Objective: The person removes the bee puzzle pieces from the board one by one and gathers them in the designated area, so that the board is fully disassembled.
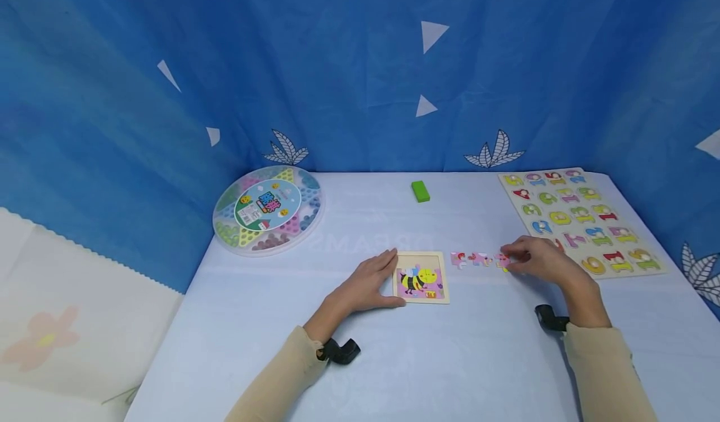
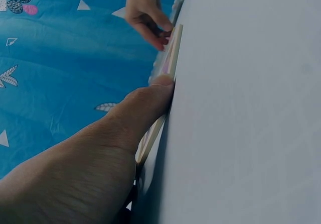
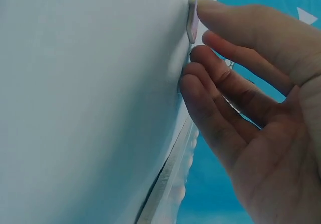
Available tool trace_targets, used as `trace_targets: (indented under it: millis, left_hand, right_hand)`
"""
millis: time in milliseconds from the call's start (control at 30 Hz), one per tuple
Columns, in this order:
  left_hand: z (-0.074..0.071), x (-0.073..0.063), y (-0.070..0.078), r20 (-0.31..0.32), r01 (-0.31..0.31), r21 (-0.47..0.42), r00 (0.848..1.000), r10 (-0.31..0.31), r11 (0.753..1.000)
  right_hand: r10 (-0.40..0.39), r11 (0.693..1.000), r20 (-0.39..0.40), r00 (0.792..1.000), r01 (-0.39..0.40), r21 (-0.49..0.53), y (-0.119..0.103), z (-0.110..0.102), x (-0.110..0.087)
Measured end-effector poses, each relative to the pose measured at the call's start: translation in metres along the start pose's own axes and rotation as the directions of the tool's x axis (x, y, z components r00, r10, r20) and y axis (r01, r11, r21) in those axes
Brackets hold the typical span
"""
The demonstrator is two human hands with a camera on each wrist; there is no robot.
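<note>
My left hand [image 1: 365,284] rests against the left side of a square wooden puzzle board [image 1: 396,278]. Its fingers lie fairly straight by the top left corner, and the thumb [image 2: 161,80] presses on the near edge. A partly filled picture of a yellow and black bee [image 1: 416,281] shows inside the frame. To the right of the board, small pink puzzle pieces [image 1: 480,259] lie in a row. At the right end of that row, my right hand [image 1: 540,261] pinches a pink and yellow puzzle piece [image 3: 193,13] between thumb and forefinger, its other fingers curled loosely.
A round Chinese checkers box [image 1: 269,206] stands at the back left. Toward the back lies a green block [image 1: 420,191]. A number puzzle board [image 1: 574,216] with colourful pieces sits beyond my right hand. Blue patterned cloth [image 1: 365,72] hangs behind the white table.
</note>
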State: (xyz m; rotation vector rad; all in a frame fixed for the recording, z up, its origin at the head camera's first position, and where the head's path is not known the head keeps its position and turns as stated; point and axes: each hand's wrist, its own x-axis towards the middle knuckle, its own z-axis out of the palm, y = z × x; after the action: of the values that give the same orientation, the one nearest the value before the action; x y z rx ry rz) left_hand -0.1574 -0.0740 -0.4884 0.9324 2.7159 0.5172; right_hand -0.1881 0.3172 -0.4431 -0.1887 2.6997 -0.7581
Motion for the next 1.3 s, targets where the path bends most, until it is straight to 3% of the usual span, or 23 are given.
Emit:
trace_targets:
  millis: [167,500,1000,1300]
  left_hand:
    - [0.0,-0.001,0.0,0.006,0.003,-0.005,1.0,-0.003,1.0]
    - [0.0,-0.003,-0.001,0.007,0.013,-0.019,1.0,-0.013,1.0]
    - [-0.002,-0.003,0.005,0.01,0.008,-0.014,1.0,-0.008,1.0]
    - [-0.003,-0.001,0.004,0.013,0.015,-0.014,1.0,-0.015,1.0]
  right_hand:
    - [0.003,0.999,-0.017,1.0,-0.004,-0.036,-0.004,0.001,0.001]
    - [-0.096,0.995,-0.068,0.993,0.096,-0.004,-0.033,0.018,0.004]
    - [-0.241,0.971,-0.011,0.971,0.24,-0.016,-0.09,0.046,0.006]
    - [-0.272,0.961,0.042,0.961,0.274,-0.043,-0.124,0.058,0.013]
